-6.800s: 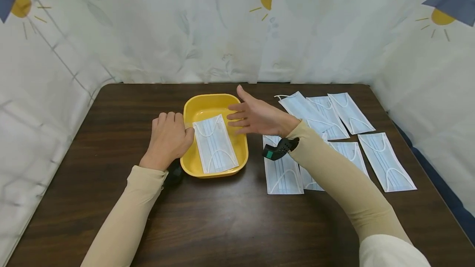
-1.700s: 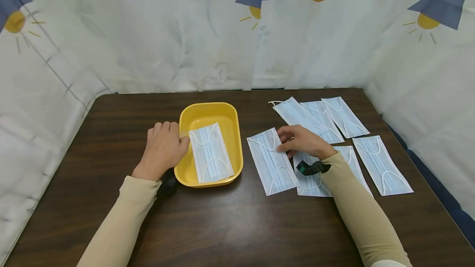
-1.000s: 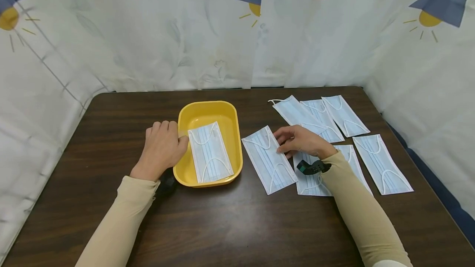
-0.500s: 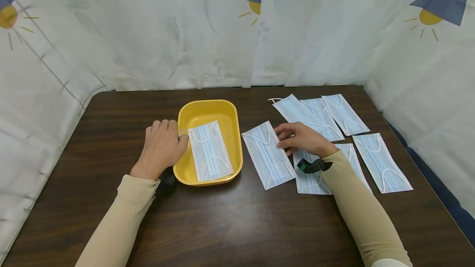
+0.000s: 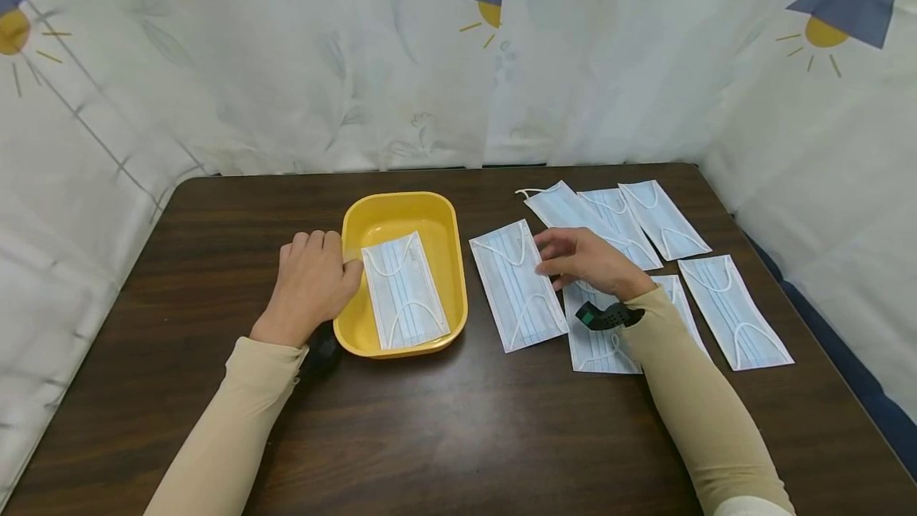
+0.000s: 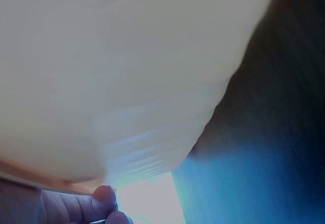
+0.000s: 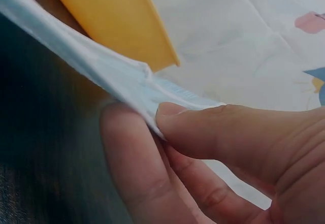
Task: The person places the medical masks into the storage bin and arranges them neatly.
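Observation:
At the rim of a yellow plastic tray (image 5: 401, 213), my left hand (image 5: 311, 285) grips the left side. The left wrist view has the tray's wall (image 6: 127, 71) close up, with curled fingertips (image 6: 104, 198) at its edge. Inside the tray lies one pale blue face mask (image 5: 406, 293) with white ear loops. My right hand (image 5: 591, 261) pinches the right edge of another face mask (image 5: 512, 285), right of the tray. In the right wrist view, that mask (image 7: 91, 64) is between thumb (image 7: 203, 127) and index finger, raised off the table.
Several more masks lie at the right, some overlapping: one partly under my right forearm (image 5: 602, 345), one near the right edge (image 5: 734, 313), others at the back (image 5: 662, 217). The dark wooden table (image 5: 430, 436) ends at a white patterned curtain (image 5: 344, 86) behind.
My right hand went from over the tray to the masks at right and took hold of one. That mask has shifted left, then risen slightly away from me. My left hand stays on the tray.

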Action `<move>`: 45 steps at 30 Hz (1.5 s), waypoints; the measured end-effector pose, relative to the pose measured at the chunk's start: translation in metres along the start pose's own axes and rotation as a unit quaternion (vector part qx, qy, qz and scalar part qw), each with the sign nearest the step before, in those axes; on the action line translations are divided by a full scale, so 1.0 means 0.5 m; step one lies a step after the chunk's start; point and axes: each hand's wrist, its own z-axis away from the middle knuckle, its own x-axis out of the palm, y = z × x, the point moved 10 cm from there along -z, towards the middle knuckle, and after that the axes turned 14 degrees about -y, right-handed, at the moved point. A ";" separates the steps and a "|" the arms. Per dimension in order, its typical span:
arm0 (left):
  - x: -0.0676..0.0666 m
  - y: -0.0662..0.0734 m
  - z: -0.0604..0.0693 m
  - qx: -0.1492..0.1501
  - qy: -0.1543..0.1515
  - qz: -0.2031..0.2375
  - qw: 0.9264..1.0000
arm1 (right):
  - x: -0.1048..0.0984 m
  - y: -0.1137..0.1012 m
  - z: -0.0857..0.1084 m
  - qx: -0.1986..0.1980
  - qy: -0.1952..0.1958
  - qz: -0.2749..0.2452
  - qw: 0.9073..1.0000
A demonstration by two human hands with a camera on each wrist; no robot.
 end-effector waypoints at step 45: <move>0.001 0.002 0.001 -0.001 -0.007 -0.008 1.000 | -0.027 -0.129 -0.020 -0.091 0.086 -0.128 0.984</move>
